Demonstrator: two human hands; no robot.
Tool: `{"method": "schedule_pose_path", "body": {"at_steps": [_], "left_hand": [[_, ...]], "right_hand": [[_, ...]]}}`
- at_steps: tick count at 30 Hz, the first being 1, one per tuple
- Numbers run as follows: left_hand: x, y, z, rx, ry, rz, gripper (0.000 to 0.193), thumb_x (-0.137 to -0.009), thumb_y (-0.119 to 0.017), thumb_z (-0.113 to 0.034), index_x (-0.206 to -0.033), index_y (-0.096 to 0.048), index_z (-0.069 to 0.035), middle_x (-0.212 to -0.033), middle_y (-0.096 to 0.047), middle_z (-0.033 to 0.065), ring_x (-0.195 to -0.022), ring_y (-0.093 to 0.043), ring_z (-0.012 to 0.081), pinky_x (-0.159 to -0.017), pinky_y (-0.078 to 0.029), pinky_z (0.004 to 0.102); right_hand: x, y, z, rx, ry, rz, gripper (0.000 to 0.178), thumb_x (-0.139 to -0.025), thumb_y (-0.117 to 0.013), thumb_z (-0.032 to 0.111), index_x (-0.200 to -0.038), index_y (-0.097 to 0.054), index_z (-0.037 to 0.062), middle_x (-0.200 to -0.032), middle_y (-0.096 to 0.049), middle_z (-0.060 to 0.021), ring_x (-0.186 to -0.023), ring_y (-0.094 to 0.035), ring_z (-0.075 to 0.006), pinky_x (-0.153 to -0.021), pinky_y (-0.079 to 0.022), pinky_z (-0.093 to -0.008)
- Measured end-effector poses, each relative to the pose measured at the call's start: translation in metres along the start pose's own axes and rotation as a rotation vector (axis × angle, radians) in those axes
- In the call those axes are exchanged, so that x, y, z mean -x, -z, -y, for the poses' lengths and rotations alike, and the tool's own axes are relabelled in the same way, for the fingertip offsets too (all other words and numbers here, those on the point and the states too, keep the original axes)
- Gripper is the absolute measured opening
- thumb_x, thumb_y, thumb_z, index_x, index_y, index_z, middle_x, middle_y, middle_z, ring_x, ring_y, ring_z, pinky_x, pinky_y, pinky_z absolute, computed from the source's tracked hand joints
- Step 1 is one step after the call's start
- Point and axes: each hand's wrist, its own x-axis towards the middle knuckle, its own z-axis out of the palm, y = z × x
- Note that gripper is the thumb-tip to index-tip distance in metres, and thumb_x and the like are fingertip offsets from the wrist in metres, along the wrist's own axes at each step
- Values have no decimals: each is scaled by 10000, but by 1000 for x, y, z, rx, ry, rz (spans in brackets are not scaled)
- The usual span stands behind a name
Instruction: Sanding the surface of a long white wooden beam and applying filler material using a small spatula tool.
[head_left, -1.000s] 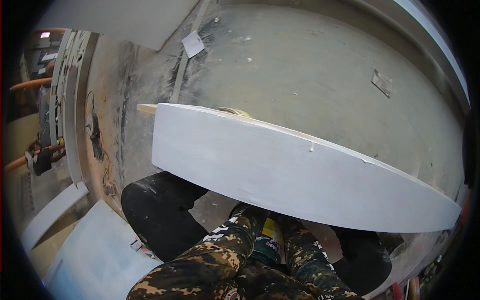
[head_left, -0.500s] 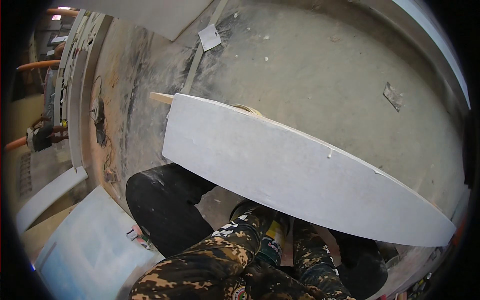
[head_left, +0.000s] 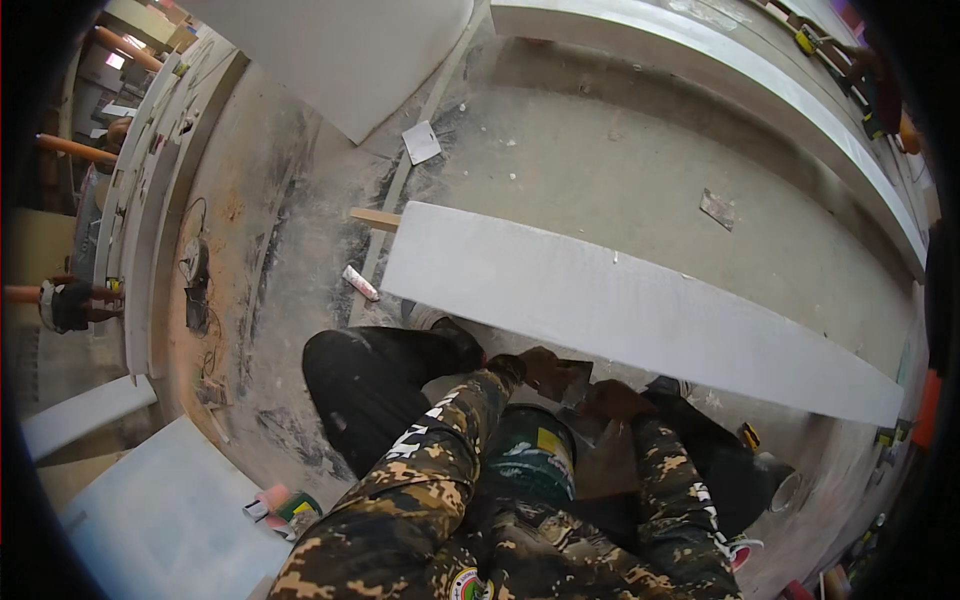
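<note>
The white board (head_left: 640, 310) lies just past the fingers of our left hand (head_left: 541, 372) and right hand (head_left: 615, 400), maybe so we can reach it. The green bucket (head_left: 520, 460) stands just this side of our fingers, likely to be handy. Past them to the left, a stick (head_left: 375, 218) pokes out from the board, perhaps propping it. Our left fingers seem to pinch a dark blade (head_left: 577, 378); we can't tell what the right ones grip.
</note>
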Motion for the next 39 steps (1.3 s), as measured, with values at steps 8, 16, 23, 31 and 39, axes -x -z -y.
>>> {"method": "schedule_pose_path", "body": {"at_steps": [8,16,23,31,39], "left_hand": [[112,12,-21,-376,150,-108,597,-786,-751,-455,-1076,-668,60,-973,-707,208,-884,-691,305,-780,-535,389],[254,46,-44,335,-359,-442,313,-822,-789,-207,-973,-590,-17,-781,-596,-22,-749,-573,57,-685,-505,239],[260,65,-13,1211,-951,-828,217,-960,-596,-118,-1156,-620,-28,-1068,-697,98,-986,-679,201,-882,-545,354],[257,95,25,1521,-909,-1248,284,-950,-627,-203,-1177,-627,-32,-1180,-682,73,-1084,-654,232,-982,-496,374],[245,96,28,1478,-824,-1201,298,-947,-623,-196,-1185,-622,-17,-1180,-678,104,-1092,-655,243,-981,-504,391]], "right_hand": [[127,134,97,-254,-164,-147,516,-799,-751,454,-963,-636,-22,-836,-659,-232,-806,-648,-346,-731,-498,-430],[204,170,23,-1017,-141,-1607,564,-852,-778,166,-1299,-497,-33,-993,-678,-115,-813,-653,-145,-675,-543,-260],[235,166,-69,-589,-1012,-1801,735,-752,-847,331,-1279,-515,-59,-1154,-650,-241,-1074,-636,-335,-926,-506,-384],[239,174,-103,-581,-1327,-1828,746,-735,-834,365,-1246,-520,-78,-1213,-622,-285,-1164,-600,-397,-1000,-476,-401],[216,200,-86,-253,-1056,-1620,691,-752,-814,395,-1228,-570,-42,-1156,-654,-273,-1098,-635,-387,-951,-501,-416]]}}
